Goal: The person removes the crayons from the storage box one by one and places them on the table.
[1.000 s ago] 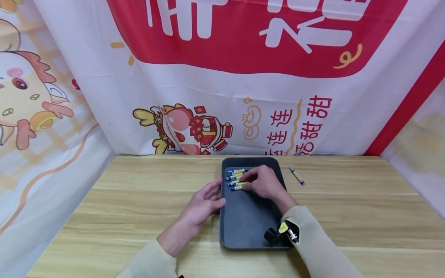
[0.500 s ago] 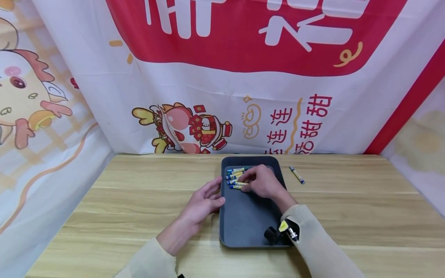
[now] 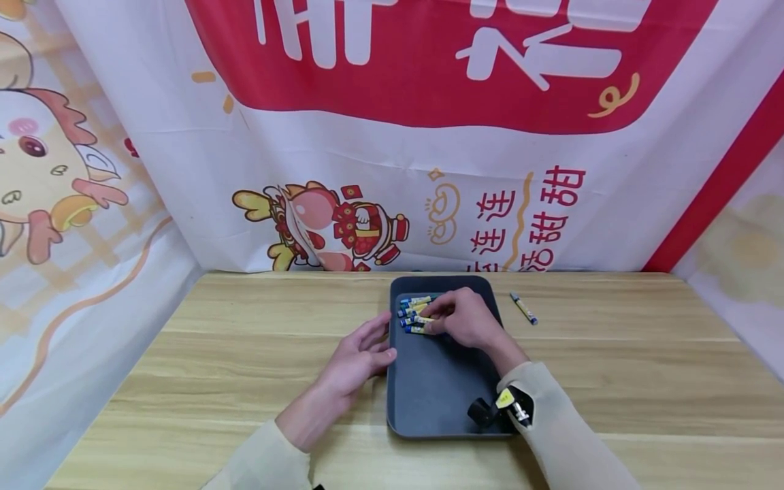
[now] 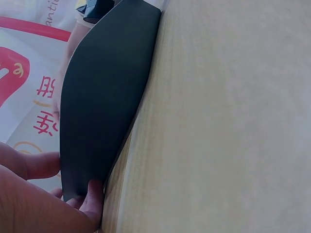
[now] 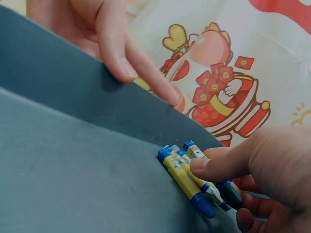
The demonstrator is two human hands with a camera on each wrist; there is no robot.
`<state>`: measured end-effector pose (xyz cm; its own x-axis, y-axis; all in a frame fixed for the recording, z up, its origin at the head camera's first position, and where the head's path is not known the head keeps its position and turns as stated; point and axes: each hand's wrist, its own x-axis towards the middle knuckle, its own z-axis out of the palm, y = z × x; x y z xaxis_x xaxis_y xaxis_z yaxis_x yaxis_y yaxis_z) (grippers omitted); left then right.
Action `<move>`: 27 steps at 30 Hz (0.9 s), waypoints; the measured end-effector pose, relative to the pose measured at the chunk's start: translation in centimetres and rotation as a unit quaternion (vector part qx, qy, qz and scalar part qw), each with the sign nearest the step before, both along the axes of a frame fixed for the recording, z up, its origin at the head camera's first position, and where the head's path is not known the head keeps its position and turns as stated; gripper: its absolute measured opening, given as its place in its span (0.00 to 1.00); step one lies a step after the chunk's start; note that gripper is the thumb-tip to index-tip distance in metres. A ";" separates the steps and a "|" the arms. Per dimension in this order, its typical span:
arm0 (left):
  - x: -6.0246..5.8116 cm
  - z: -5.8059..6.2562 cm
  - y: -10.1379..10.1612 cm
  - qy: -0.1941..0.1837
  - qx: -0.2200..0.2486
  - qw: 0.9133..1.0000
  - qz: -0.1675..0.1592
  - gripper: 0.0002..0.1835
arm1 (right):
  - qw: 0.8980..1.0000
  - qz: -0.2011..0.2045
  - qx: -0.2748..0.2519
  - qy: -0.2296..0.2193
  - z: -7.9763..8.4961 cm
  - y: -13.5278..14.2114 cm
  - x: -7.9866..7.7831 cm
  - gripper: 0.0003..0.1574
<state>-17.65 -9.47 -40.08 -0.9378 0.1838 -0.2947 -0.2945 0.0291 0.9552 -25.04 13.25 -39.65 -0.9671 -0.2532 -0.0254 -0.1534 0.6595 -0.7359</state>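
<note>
Printed cloth (image 3: 392, 156): hung behind the work, beyond the fingertips of both hands. Wooden table (image 3: 263, 340): beneath both hands, its bare grain running out to the left of the left fingers. Dark grey tray (image 3: 429, 395): the container, rectangular and shallow, lying flat on the table; its left wall is just beside the left fingers, and its bare floor extends from the right fingertips toward the person. Pale sleeves (image 3: 563, 429): behind the fingers, one on each forearm. Left hand (image 3: 352, 364): at the outside of the tray's left wall, fingers extended, thumb spread away from them and touching the rim. Right hand (image 3: 465, 323): over the far part of the tray, thumb and fingers pinching one crayon (image 5: 195, 151); the lower fingers are curled in behind it. Black wrist camera (image 3: 484, 412): behind the right fingers, above the tray's near right part. Crayons (image 3: 409, 311): the tray's contents, yellow-wrapped with mostly blue ends, grouped side by side against the left wall, at and just left of the right fingertips; their exact number is partly hidden by the hand. Lone crayon (image 3: 523, 309): outside the tray, on the table, to the right of the right fingers and well apart from them
</note>
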 end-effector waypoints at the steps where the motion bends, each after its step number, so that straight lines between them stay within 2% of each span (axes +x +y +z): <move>1: 0.0 0.0 0.0 -0.001 -0.001 1.000 0.000 0.36 | 1.000 0.000 -0.001 0.002 0.0 0.1 0.0 0.09; 12: 0.2 0.0 0.1 0.001 0.002 1.000 0.000 0.37 | 0.999 -0.004 -0.024 0.036 0.3 0.9 0.4 0.08; 21: 0.1 0.0 0.2 0.005 0.004 1.000 -0.002 0.38 | 0.998 -0.024 -0.042 0.033 0.6 1.2 0.6 0.09; 27: 0.0 -0.1 0.1 0.000 -0.001 1.000 0.003 0.38 | 0.995 -0.021 -0.080 0.050 0.8 1.4 0.4 0.10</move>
